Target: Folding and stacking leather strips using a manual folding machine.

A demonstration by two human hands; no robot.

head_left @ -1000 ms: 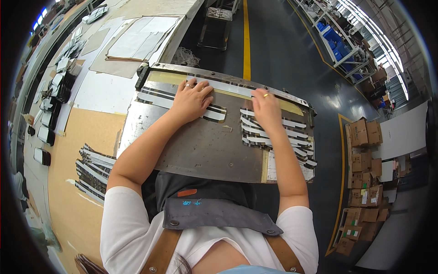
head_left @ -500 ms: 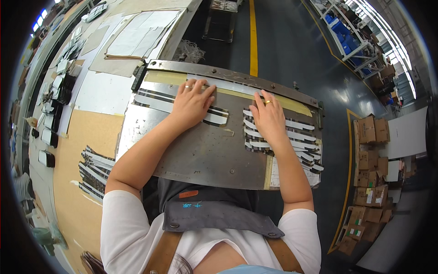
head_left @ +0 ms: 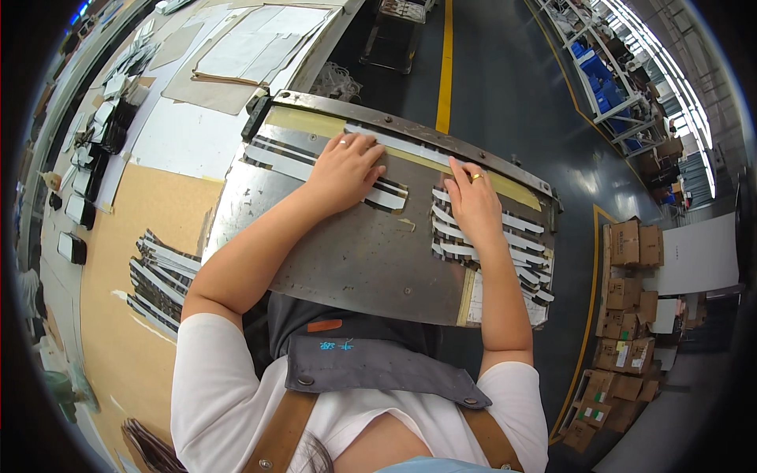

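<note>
A long white strip [head_left: 406, 147] lies along the metal bar [head_left: 441, 140] at the far edge of a steel board [head_left: 339, 252]. The fingers of my left hand [head_left: 344, 169] rest slightly bent at the left part of this strip, its thumb apart. My right hand [head_left: 476, 206] has its index fingertip at the strip farther right, with the other fingers bent. Beneath my left hand and wrist lie dark and white strips [head_left: 280, 162]. Several short curved white-and-dark strips [head_left: 524, 240] lie in rows under and beside my right hand.
On the tan tabletop [head_left: 110, 276] at left rests a bundle of similar strips [head_left: 162, 276]. Stacked dark-edged pieces [head_left: 81, 210] stand farther left, and paper sheets [head_left: 260, 43] lie at the back. Cardboard boxes [head_left: 627, 296] are piled on the right, beyond a yellow floor line.
The view has shifted slightly, so the board sits a little differently in the picture. The fingers of my right hand are more bent; my left hand stays at the strip.
</note>
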